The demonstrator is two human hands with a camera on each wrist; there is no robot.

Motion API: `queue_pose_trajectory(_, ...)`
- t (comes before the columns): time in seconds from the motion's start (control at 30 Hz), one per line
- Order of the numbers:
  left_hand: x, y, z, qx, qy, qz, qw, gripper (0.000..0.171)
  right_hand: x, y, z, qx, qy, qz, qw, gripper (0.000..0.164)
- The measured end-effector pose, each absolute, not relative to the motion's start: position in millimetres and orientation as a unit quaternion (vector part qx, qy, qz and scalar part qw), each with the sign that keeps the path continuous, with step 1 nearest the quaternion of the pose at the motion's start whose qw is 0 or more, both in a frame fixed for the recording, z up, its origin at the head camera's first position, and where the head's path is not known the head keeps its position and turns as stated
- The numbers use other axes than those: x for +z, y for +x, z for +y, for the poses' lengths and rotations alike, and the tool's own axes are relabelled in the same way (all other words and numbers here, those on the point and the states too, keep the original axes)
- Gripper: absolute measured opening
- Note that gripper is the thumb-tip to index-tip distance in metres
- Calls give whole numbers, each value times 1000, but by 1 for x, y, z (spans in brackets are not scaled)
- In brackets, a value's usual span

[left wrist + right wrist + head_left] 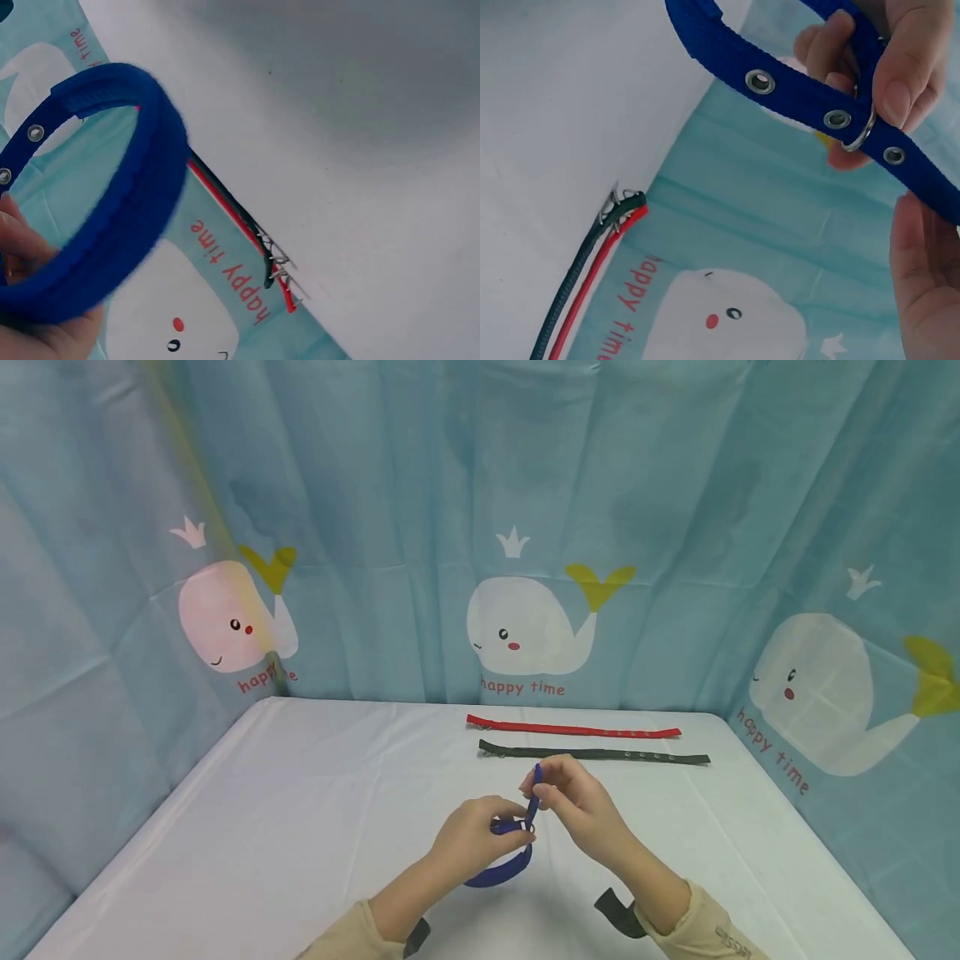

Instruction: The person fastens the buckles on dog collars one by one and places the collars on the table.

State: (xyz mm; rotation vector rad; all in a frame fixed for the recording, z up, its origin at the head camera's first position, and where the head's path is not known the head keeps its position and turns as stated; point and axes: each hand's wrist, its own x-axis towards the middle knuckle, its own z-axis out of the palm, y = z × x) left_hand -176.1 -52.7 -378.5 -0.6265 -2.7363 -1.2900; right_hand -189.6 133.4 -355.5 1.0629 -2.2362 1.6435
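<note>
A blue pet collar (pixel 498 872) with metal-rimmed holes is bent into a loop and held up over the table. My left hand (pixel 474 831) pinches it by the metal ring, thumb and fingers on either side of the strap. In the right wrist view the strap's holed end (pixel 894 155) runs through that metal ring (pixel 862 133). My right hand (pixel 581 797) grips the free tip between thumb and fingers, above and right of the left hand. The wide padded part of the loop (pixel 150 187) curves below the left hand.
A red collar (pixel 573 728) and a dark green collar (pixel 592 753) lie stretched side by side near the back of the white table (pixel 262 827). Behind and beside it hangs a light blue curtain (pixel 360 610) printed with whales. A dark strap (pixel 618 914) dangles by the right sleeve.
</note>
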Motion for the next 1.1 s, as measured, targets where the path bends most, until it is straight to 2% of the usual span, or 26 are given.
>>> queue_pose_trajectory(0.13, -383, -175, -59, -494, -153, -856, 12, 37, -358, -194, 139, 576, 342, -733, 116, 11)
queue_pose_trajectory(0.33, -387, -175, -66, -559, -102, -823, 6, 34, -360, -195, 144, 607, 323, -715, 124, 17)
queue_pose_trajectory(0.57, -385, -173, -65, -590, -100, -802, 1, 37, -361, -194, 144, 616, 305, -717, 115, 26)
queue_pose_trajectory(0.8, -383, -171, -62, -599, -105, -794, 2, 36, -363, -193, 140, 625, 289, -719, 97, 23)
queue_pose_trajectory(1.1, -382, -172, -56, -584, -112, -804, 13, 34, -365, -190, 135, 634, 303, -702, 118, 23)
